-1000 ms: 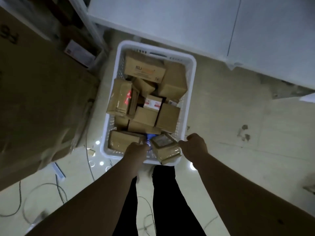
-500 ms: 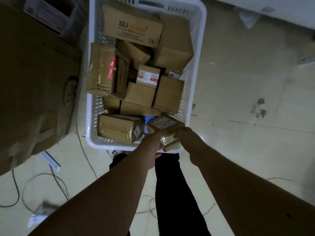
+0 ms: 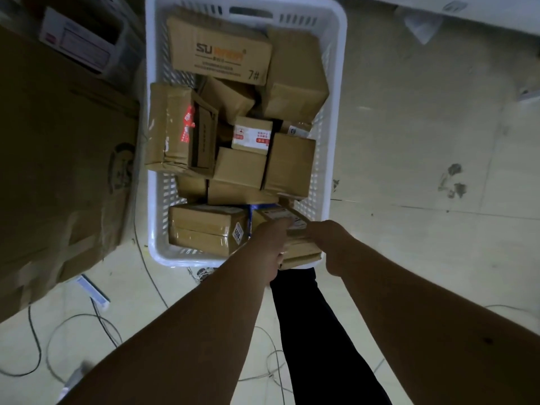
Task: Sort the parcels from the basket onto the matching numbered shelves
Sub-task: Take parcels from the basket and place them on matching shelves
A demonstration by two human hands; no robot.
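- Two hands are on one small parcel (image 3: 298,247) in the head view, the only view I have. It sits at the near right corner of the white basket (image 3: 336,83), its near end poking over the rim.
- My left hand (image 3: 270,244) grips the parcel's left side with its fingers curled under the near edge. My right hand (image 3: 327,239) closes on the right side, but its fingertips are hidden, so I cannot tell exactly how they lie.
- Just left of the grip lies a flat taped box (image 3: 204,229) with a white sticker. Beyond the grip, deeper in the basket, more boxes are piled loosely, the farthest a printed box (image 3: 219,51) marked 7#.
- Risk, as I judge it: the parcel looks wrapped in glossy tape, so it may slip from my hands as I lift.
- The light is dim and the label (image 3: 280,216) is blurred and partly covered by my hands. I could misread the number and pick the wrong shelf.
- Cables (image 3: 96,320) trail across the floor near my feet, a tripping hazard when I turn away.
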